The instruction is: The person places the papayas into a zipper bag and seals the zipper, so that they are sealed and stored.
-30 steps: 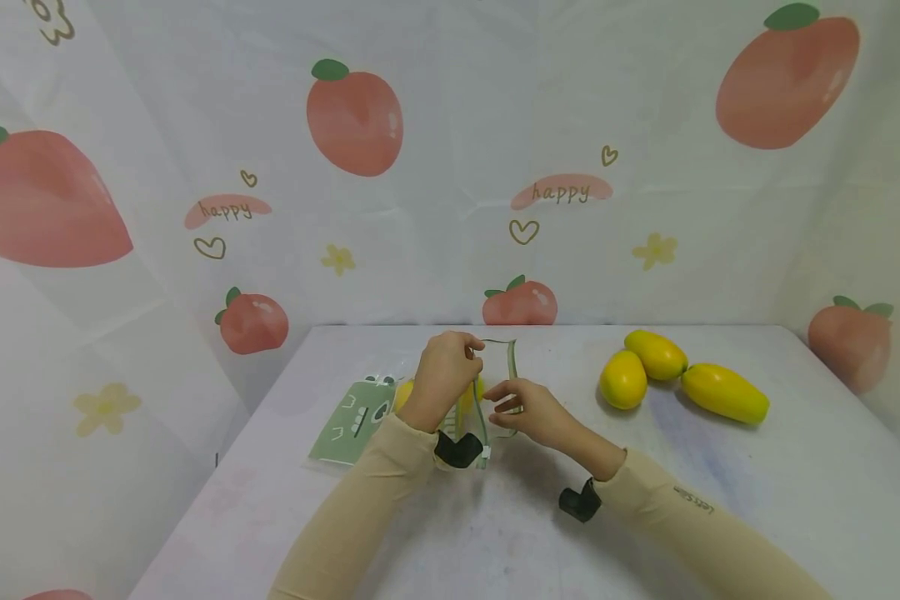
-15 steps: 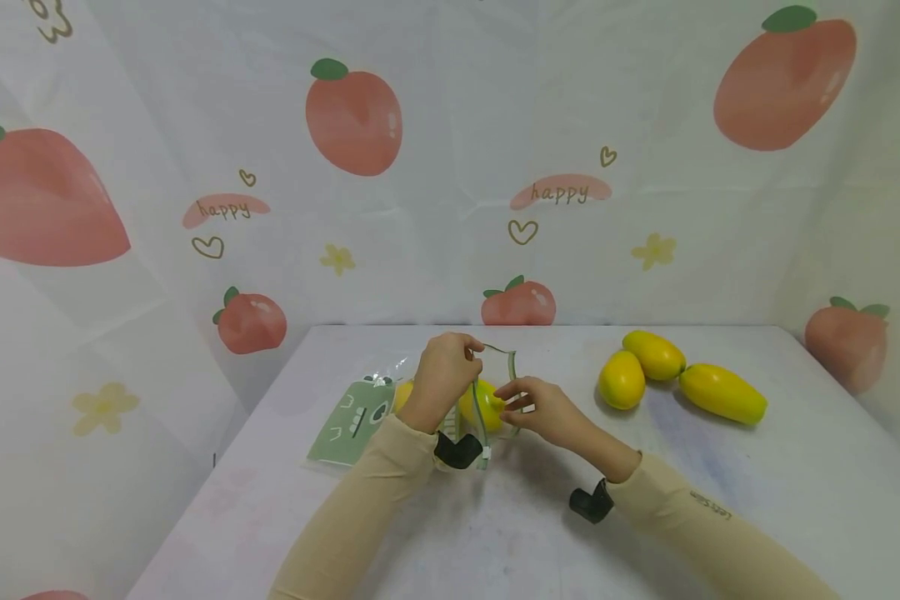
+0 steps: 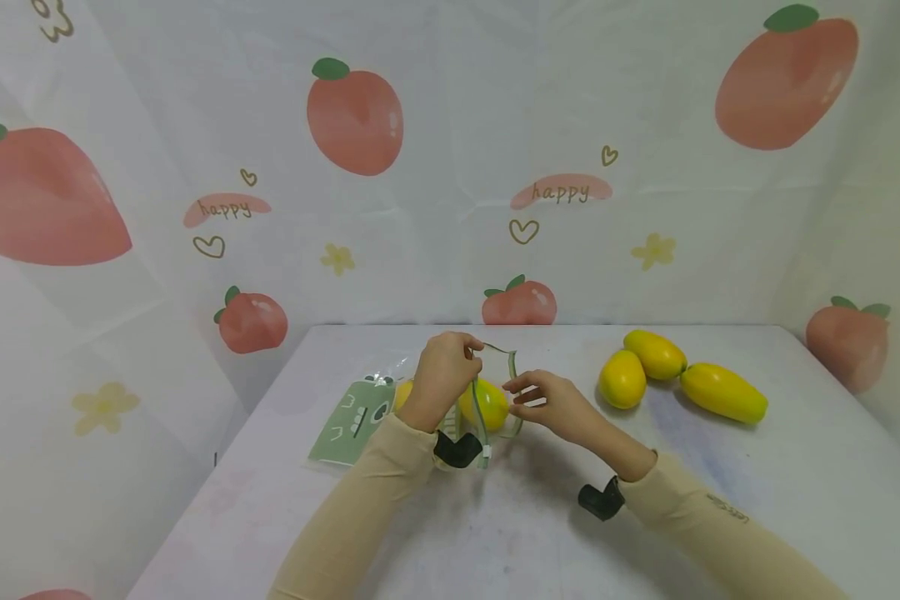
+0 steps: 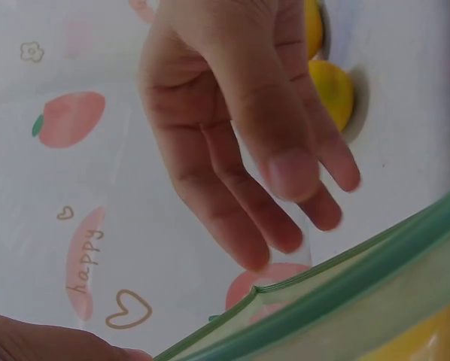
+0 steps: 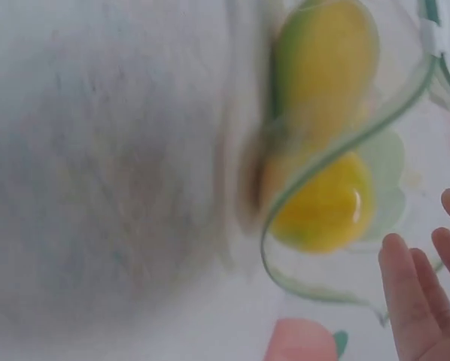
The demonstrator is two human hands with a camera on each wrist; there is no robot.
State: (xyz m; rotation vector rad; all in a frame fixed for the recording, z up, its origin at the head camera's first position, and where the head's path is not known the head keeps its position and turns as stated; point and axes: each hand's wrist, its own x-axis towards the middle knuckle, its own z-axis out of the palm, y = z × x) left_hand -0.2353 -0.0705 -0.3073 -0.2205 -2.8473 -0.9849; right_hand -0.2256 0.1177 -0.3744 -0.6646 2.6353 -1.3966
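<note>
My left hand (image 3: 446, 375) pinches the upper rim of a clear zip bag with a green edge (image 5: 345, 143) and a white slider (image 5: 433, 37). The bag's mouth gapes toward the right. Inside it, a yellow mango-like fruit (image 3: 485, 405) lies close to the mouth, with a longer yellow-green fruit (image 5: 330, 68) beside it. At the mouth, my right hand (image 3: 551, 404) holds nothing, its fingers spread and slightly bent. In the left wrist view, the right fingertips (image 4: 255, 259) are just over the green edge; only the thumb of the left hand shows there.
Three more yellow fruits lie at the right back of the white table (image 3: 540, 533): a round one (image 3: 622, 380), an oval one (image 3: 656, 355) and a long one (image 3: 723, 393). Clear plastic with a green cartoon face (image 3: 348, 421) lies flat at left. A printed cloth (image 3: 435, 250) hangs behind.
My right hand has drawn back to the right, away from the fruit at the bag's mouth, which now shows more fully. My left hand keeps its place on the rim.
</note>
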